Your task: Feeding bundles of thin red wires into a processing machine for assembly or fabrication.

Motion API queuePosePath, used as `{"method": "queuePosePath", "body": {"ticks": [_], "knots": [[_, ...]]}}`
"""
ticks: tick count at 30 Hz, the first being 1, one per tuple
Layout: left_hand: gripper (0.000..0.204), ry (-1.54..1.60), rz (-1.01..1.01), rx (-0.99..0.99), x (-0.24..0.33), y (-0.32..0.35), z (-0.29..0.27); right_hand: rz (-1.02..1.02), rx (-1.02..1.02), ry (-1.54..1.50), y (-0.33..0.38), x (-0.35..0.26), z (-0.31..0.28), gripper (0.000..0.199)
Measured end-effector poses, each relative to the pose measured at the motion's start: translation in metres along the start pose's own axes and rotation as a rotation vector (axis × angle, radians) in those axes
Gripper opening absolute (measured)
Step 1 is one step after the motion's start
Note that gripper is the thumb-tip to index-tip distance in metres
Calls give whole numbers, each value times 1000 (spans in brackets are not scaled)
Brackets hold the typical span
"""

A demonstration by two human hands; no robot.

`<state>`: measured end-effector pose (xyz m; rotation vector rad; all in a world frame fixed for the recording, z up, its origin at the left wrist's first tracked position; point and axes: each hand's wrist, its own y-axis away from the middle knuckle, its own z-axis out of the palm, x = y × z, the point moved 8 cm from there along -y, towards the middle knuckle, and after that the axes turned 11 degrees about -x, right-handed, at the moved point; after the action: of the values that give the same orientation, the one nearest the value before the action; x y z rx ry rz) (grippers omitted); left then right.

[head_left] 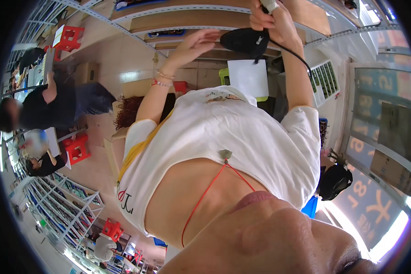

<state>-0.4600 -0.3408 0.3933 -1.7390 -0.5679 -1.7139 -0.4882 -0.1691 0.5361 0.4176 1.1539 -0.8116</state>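
My right hand (pixel 275 25), at the top, has its fingers wrapped round a pale handle (pixel 270 4) with a black cord (pixel 290 51) running down along the forearm. Just below these fingers is a black pointed piece (pixel 242 42) with a small silvery fitting; its kind I cannot make out, nor whether this hand also grips it. My left hand (pixel 196 45), with bead bracelets at the wrist, reaches toward its left end. The left fingers are stretched out and hold nothing I can see; whether their tips touch the black piece is unclear.
Wooden shelves (pixel 178 20) on a perforated metal frame stand ahead. Below them are a white flat-topped stool (pixel 247 75) with green edges and dark reddish curly hair (pixel 125 112). A white crate (pixel 325 82) and black bag (pixel 335 180) are at right; co-workers (pixel 50 107) and red stools (pixel 77 148) at left.
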Motion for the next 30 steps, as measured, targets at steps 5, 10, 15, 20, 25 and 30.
{"method": "queuePosePath", "body": {"ticks": [5, 10, 15, 20, 25, 30], "knots": [[38, 122, -322, 176, -38, 35, -6, 115, 87, 62, 43, 23, -26, 23], [49, 61, -291, 238, -39, 2, 29, 338, -27, 248, 54, 46, -2, 22], [52, 729, -207, -184, 40, -43, 90, 723, -320, 600, 65, 109, 62, 20], [25, 624, -18, -28, 103, -40, 86, 521, -23, 594, 93, 126, 62, 24], [32, 930, -42, -36, 150, 2, 136, -124, -403, 605, 105, 93, 85, 54], [34, 713, 85, -216, 173, 19, 154, 207, 205, 101, 156, 164, -74, 40]]}}
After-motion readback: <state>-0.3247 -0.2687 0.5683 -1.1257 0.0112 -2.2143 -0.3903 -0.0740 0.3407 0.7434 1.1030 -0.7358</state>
